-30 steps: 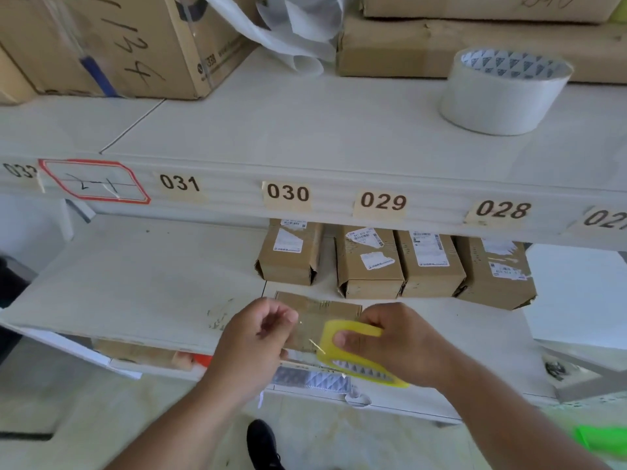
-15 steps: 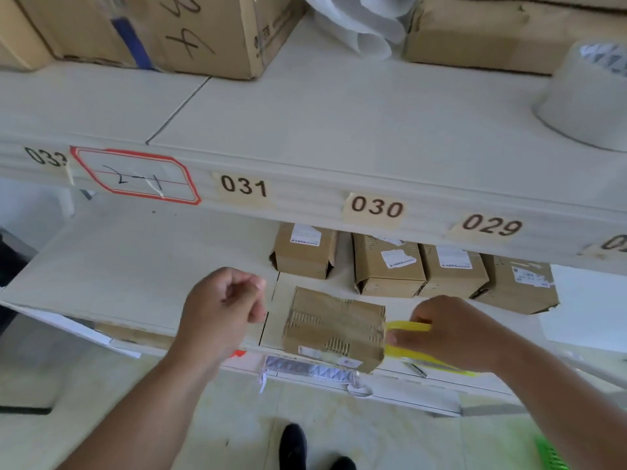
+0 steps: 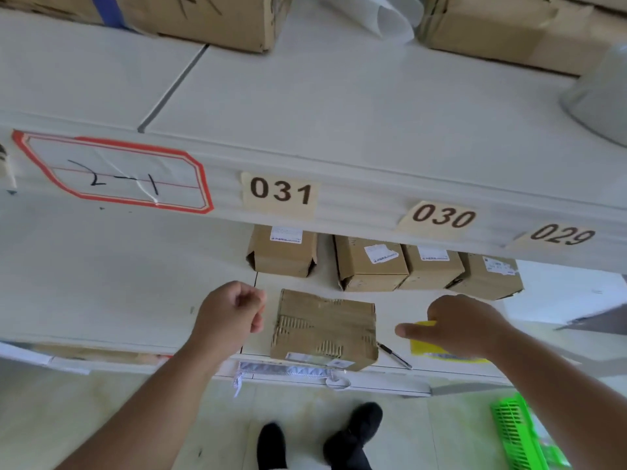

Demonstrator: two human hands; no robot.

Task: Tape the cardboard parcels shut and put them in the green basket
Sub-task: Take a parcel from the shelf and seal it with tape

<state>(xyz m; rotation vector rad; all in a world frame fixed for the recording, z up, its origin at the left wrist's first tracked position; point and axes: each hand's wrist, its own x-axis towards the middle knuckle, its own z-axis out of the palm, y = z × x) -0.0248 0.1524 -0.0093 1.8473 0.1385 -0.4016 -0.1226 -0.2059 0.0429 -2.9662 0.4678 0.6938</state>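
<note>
Your left hand (image 3: 230, 310) is clenched, empty, just left of the parcel (image 3: 325, 329) at the shelf edge (image 3: 390, 378); your right hand (image 3: 458, 325) grasps the yellow scraper (image 3: 422, 346).

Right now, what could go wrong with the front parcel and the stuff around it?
The front parcel overhangs the lower shelf's front edge; a nudge might tip it to the floor. The pen lies close beside it and could get knocked off. The right hand rests on the yellow tool, the left hand holds nothing, so nobody steadies the parcel.
</note>
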